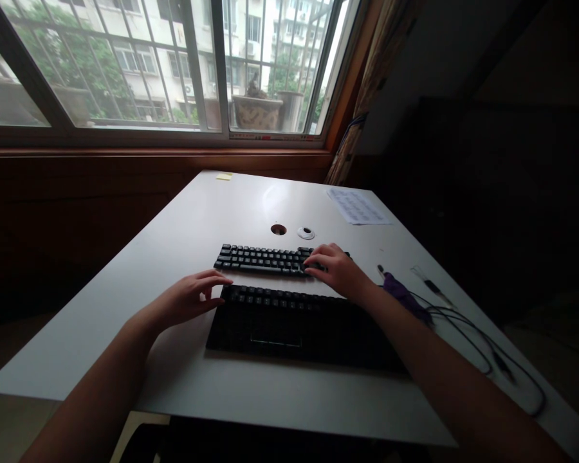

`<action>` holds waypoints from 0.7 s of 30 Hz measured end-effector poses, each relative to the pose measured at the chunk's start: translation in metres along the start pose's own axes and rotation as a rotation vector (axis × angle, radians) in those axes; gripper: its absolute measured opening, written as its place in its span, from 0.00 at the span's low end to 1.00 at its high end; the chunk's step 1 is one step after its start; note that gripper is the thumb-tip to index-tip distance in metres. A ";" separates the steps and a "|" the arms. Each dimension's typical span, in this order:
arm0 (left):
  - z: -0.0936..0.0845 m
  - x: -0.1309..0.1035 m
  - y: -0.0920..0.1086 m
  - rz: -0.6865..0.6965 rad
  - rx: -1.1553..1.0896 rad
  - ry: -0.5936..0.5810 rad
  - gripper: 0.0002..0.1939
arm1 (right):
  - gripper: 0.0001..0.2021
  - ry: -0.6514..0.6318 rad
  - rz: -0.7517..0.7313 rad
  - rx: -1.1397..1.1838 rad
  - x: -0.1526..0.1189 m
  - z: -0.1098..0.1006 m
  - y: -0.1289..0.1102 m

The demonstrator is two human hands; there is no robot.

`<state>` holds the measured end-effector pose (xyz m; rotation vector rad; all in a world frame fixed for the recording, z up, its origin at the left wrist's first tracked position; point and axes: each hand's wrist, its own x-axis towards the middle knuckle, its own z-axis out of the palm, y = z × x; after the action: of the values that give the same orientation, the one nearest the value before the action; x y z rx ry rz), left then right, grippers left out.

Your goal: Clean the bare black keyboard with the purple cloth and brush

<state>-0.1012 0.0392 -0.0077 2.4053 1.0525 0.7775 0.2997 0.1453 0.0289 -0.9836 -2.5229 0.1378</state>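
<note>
My right grip [340,270], half-curled, at the right end of the long black plastic keyboard [260,258]; left grip [193,296] loosely parted at the broad black key-rowed slab [303,328] before it. Holds unclear. Both laid out, separate; remainder untellable.

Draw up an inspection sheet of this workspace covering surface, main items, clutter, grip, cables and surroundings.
Surface: smooth white tabletop with a round hole.
Main items: narrow black keyboard lying beyond a wider black keyboard with a broad plain front.
Clutter: yellow paper slip, printed white paper, round white cover, crumpled purple cloth-like item.
Grip: left hand at the wider keyboard's far left corner, contact unclear; right hand over the narrow keyboard's right end, fingers curled.
Cables: thin dark cable looping along the right side.
Surroundings: barred window ahead, patterned curtain beside it; right side too dark to judge.
</note>
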 end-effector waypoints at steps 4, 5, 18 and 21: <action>0.000 -0.001 -0.001 -0.005 0.020 -0.006 0.19 | 0.06 -0.014 -0.003 0.064 -0.043 -0.020 -0.007; 0.000 -0.001 -0.002 -0.005 0.023 -0.010 0.19 | 0.06 -0.017 0.006 0.081 -0.052 -0.023 -0.008; 0.000 -0.001 -0.006 0.001 0.021 -0.003 0.19 | 0.05 -0.132 0.055 0.062 -0.082 -0.016 -0.029; 0.000 -0.001 -0.005 0.011 0.021 0.003 0.18 | 0.06 -0.142 0.068 0.017 -0.082 -0.015 -0.032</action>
<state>-0.1038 0.0416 -0.0108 2.4302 1.0548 0.7775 0.3402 0.0653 0.0214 -1.0891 -2.6119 0.2579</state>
